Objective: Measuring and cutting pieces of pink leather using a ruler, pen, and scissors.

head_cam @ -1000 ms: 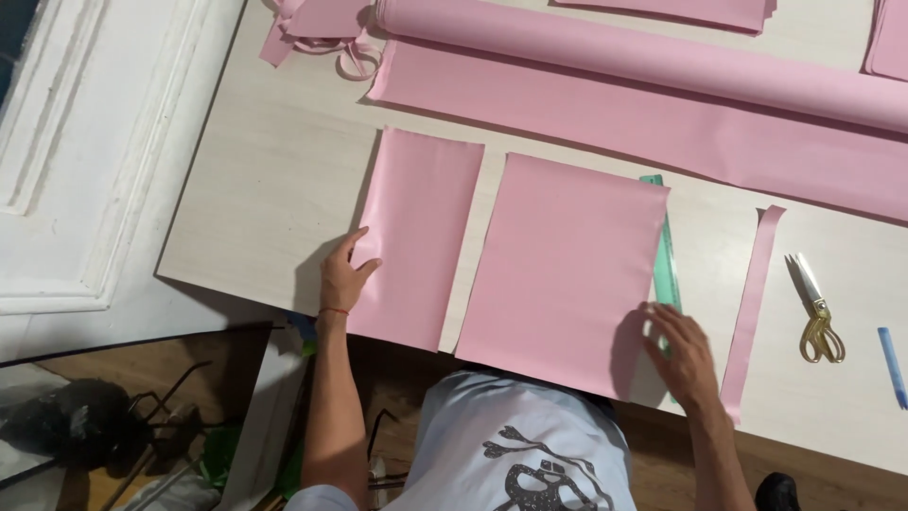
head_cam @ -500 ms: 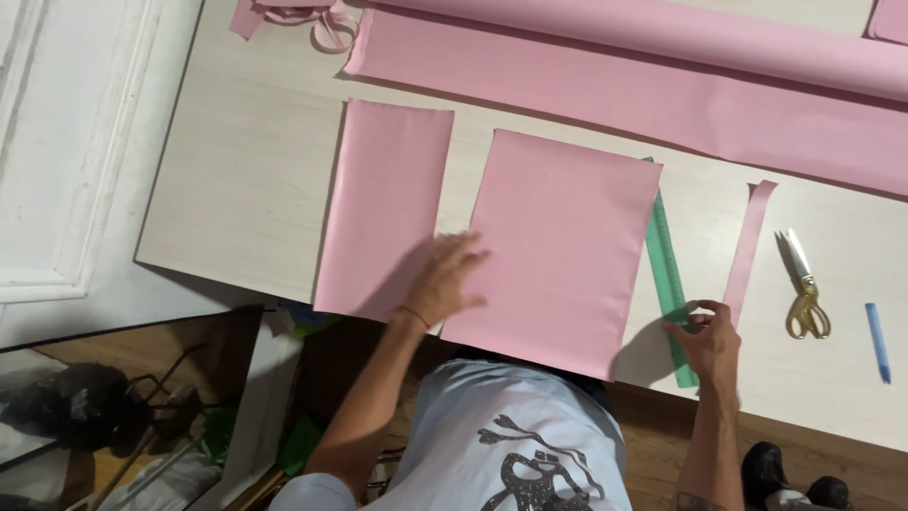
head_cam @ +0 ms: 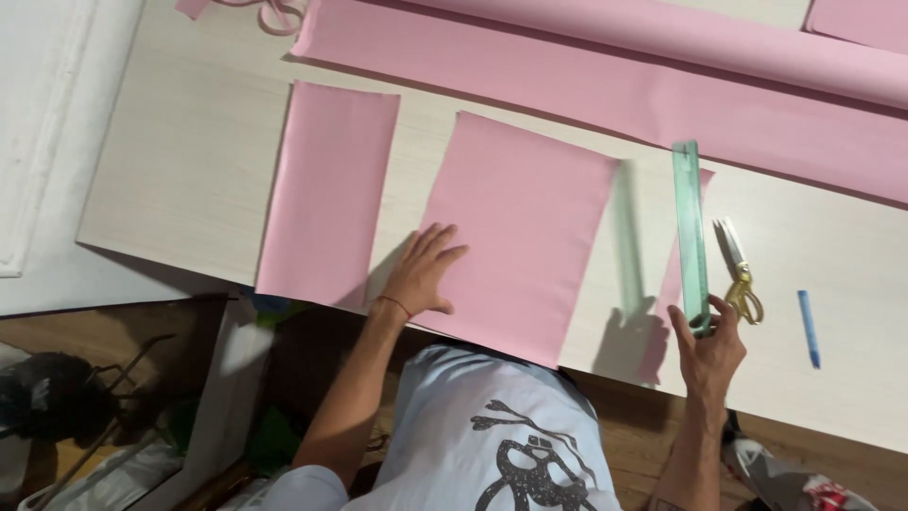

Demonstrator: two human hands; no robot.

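My left hand lies flat, fingers spread, on the near left corner of a large pink paper sheet. My right hand grips the near end of a long green ruler, lifted above the table and pointing away from me. Under the ruler lies a narrow pink paper strip. A second, narrower pink sheet sits to the left of the large one.
Gold-handled scissors and a blue pen lie right of the ruler. A long pink paper roll with unrolled paper spans the far side of the pale wooden table. The table's near edge runs just before my body.
My left hand moved from the narrow sheet onto the large sheet. My right hand pulled the green ruler out from beside the large sheet and lifted it to the right, over the strip.
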